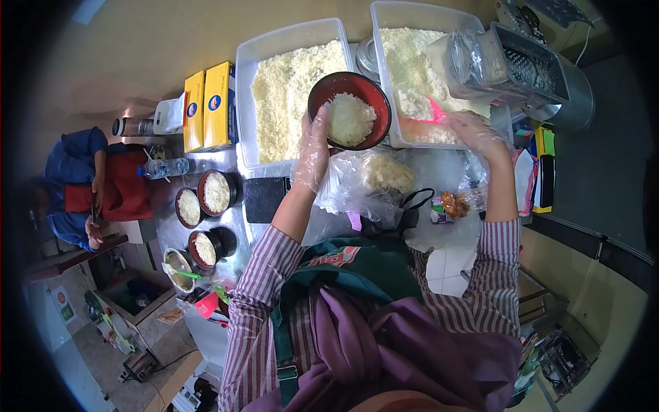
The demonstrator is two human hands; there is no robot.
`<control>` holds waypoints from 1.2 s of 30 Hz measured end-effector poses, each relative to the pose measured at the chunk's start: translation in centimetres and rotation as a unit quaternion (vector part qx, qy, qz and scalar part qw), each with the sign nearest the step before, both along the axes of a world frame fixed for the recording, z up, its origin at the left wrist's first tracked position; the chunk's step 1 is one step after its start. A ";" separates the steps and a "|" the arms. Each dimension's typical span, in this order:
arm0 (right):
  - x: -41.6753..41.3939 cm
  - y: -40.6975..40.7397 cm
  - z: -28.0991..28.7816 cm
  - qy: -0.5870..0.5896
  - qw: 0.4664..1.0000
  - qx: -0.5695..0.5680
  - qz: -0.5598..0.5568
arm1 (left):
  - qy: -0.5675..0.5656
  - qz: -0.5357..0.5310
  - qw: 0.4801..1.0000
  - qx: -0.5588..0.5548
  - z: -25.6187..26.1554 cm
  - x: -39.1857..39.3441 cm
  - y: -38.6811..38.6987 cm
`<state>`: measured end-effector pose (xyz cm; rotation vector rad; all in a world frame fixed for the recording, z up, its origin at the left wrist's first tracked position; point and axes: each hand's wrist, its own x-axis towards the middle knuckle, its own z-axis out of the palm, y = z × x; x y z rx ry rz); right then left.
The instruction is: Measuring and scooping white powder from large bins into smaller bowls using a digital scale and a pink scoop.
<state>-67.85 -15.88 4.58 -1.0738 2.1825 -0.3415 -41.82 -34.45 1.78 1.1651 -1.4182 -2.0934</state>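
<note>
My left hand (pixel 313 152), in a clear plastic glove, grips the side of a black bowl with a red inside (pixel 337 85). A mound of white, rice-like food (pixel 351 118) lies in the bowl. My right hand (pixel 476 133), gloved the same way, holds a pink scoop (pixel 436 110). White grains fill the scoop, which is inside the right clear plastic bin (pixel 427 13), low over the same food. The bowl is held between this bin and the left clear plastic bin (pixel 244 103), which also contains white food.
Several filled bowls (pixel 215 191) stand at left near a water bottle (pixel 163 168) and yellow boxes (pixel 216 105). A black flat device (pixel 263 200) and a plastic bag of pale food (pixel 386 174) lie before me. A grey container (pixel 533 64) overhangs the right bin. Another person (pixel 77 154) is at far left.
</note>
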 end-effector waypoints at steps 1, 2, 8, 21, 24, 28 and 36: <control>0.1 0.4 0.0 0.009 0.999 -0.011 -0.042 | 0.000 0.001 1.000 0.000 0.4 0.0 0.0; 0.3 0.9 0.0 0.009 0.999 -0.011 -0.041 | 0.001 0.009 1.000 -0.003 0.9 -0.1 0.0; 1.0 3.6 0.5 0.091 0.989 -0.055 -0.106 | 0.025 0.033 0.998 -0.049 1.1 -0.8 -0.1; 9.5 -1.0 7.6 0.068 0.978 -0.165 -0.107 | 0.074 0.016 0.997 -0.006 1.8 -1.8 1.1; 11.4 -2.5 7.2 0.232 0.945 -0.228 -0.014 | 0.107 0.021 0.993 0.036 1.9 -1.8 1.4; 12.6 -2.5 8.1 0.345 0.895 -0.273 0.075 | 0.134 0.048 0.988 0.066 2.3 -1.2 1.4; 9.1 -0.3 8.5 0.142 0.964 -0.192 -0.118 | 0.111 0.077 0.989 0.060 1.7 1.1 0.3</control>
